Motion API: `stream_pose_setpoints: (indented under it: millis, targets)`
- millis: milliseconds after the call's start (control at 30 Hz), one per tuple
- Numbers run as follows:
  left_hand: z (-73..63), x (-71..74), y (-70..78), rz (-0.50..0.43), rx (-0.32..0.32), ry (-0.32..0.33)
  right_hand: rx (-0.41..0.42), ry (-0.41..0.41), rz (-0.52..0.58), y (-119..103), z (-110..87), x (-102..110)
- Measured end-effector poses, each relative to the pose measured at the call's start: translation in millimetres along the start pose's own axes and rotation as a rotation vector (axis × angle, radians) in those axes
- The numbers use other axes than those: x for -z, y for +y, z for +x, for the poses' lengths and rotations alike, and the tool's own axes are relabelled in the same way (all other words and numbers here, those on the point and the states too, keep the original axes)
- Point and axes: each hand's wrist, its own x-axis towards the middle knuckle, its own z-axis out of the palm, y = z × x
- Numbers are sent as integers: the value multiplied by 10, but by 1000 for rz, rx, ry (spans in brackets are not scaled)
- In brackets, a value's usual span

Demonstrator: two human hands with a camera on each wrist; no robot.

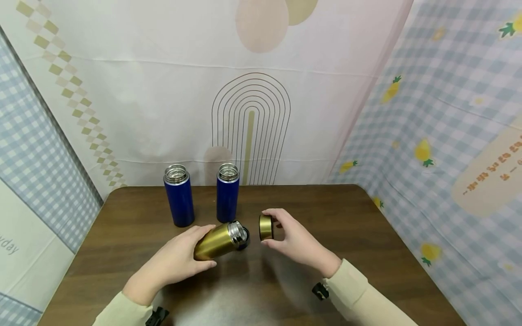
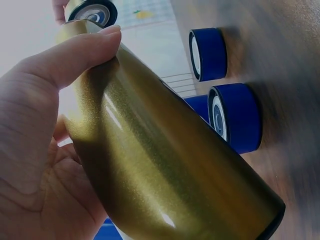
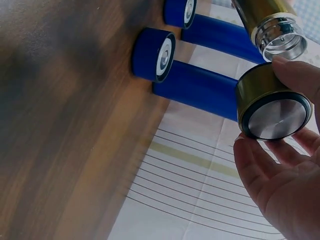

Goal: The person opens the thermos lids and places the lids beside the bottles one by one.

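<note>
In the head view my left hand grips a gold thermos bottle around its body. The bottle is tilted, its bare steel mouth pointing right. Just across from that mouth, my right hand pinches a gold lid between thumb and fingers, with a gap between lid and bottle. The right wrist view shows the round steel top of this gold lid. Two blue lids stand on the table, a nearer one and a farther one; from the head, the gold bottle and left hand mostly cover them.
Two uncapped blue thermos bottles, a left one and a right one, stand upright near the back edge of the brown wooden table. Behind them hangs a pale printed cloth, with a checked cloth along the right side.
</note>
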Motion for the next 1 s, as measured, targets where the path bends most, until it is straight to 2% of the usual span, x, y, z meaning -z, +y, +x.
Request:
stream_pose_setpoints:
  millis: [200, 433, 667, 1000]
  targets:
    - [20, -3, 21, -6, 11, -6, -1, 48, 10, 72, -29, -7]
    - [47, 35, 59, -35, 5, -4, -73, 88, -34, 198, -72, -10]
    - [70, 32, 83, -48, 14, 4, -96, 117, -24, 317, -110, -21]
    - [115, 41, 134, -101, -20, 42, -226, 151, 49, 547, -169, -30]
